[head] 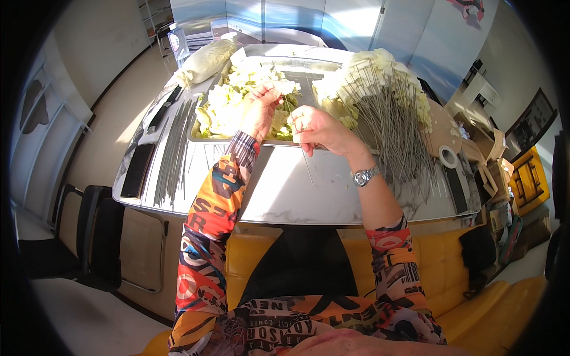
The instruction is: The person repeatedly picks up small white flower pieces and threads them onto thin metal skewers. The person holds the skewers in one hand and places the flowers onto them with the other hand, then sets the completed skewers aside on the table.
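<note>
My right hand (323, 130) pinches a thin metal skewer (308, 171) above the table's near side. The skewer slants up toward my left hand (262, 109). A pale leaf piece, apparently Chinese cabbage (288, 87), is between my left fingertips, at the skewer's upper end; whether the tip pierces it I cannot tell. Below my hands, a shallow metal tray (213, 140) carries a heap of torn cabbage leaves (222, 109) on its left. To the right, many loaded skewers (392, 120) lie fanned out, with cabbage (378, 62) at their far ends.
Loose skewers (173, 153) lie at left, beside a smartphone (137, 171) and a black-handled knife (165, 107). A wrapped cabbage (209, 61) and a plastic bottle (178, 44) stand behind. A tape roll (448, 156) rests at right. Cardboard boxes (490, 147) are beyond the table's right edge.
</note>
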A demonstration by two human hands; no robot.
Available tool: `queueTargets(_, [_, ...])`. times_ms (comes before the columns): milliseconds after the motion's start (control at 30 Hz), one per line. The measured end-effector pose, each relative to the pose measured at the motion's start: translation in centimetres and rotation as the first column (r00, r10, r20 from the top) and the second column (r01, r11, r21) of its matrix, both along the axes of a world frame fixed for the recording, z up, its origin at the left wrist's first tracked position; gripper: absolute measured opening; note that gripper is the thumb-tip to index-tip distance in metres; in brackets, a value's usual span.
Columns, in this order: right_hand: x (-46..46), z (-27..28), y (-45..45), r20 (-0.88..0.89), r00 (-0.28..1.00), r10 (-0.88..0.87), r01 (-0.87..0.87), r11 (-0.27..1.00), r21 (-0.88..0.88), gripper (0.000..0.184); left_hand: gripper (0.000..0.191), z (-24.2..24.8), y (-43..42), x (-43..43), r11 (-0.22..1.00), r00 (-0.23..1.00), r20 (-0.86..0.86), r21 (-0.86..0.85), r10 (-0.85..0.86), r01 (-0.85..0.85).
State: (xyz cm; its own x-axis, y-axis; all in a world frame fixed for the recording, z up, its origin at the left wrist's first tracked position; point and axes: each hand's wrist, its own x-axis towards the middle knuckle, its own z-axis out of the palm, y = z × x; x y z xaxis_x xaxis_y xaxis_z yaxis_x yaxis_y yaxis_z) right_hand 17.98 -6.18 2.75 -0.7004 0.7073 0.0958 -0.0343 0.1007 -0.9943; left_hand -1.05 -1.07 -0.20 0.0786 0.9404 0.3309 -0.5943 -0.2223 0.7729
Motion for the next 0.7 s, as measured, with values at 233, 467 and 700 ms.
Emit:
queueTargets(233, [0.1, -0.3, 0.4, -0.007, 1.000, -0.009, 0.009, 0.998, -0.067, 0.026, 0.013, 0.4, -0.4, 0.2, 0.998, 0.998, 0.023, -0.031, -0.053, 0.053])
queueTargets(467, [-0.5, -0.9, 0.6, -0.098, 0.981, -0.165, 0.156, 0.984, -0.090, 0.020, 0.015, 0.6, -0.8, 0.4, 0.977, 0.976, -0.067, -0.065, -0.205, 0.201])
queueTargets(700, [-0.3, -2.0, 1.5, -0.142, 0.970, -0.196, 0.180, 0.977, -0.118, 0.016, 0.013, 1.0, -1.3, 0.9, 0.964, 0.961, -0.088, -0.070, -0.263, 0.257])
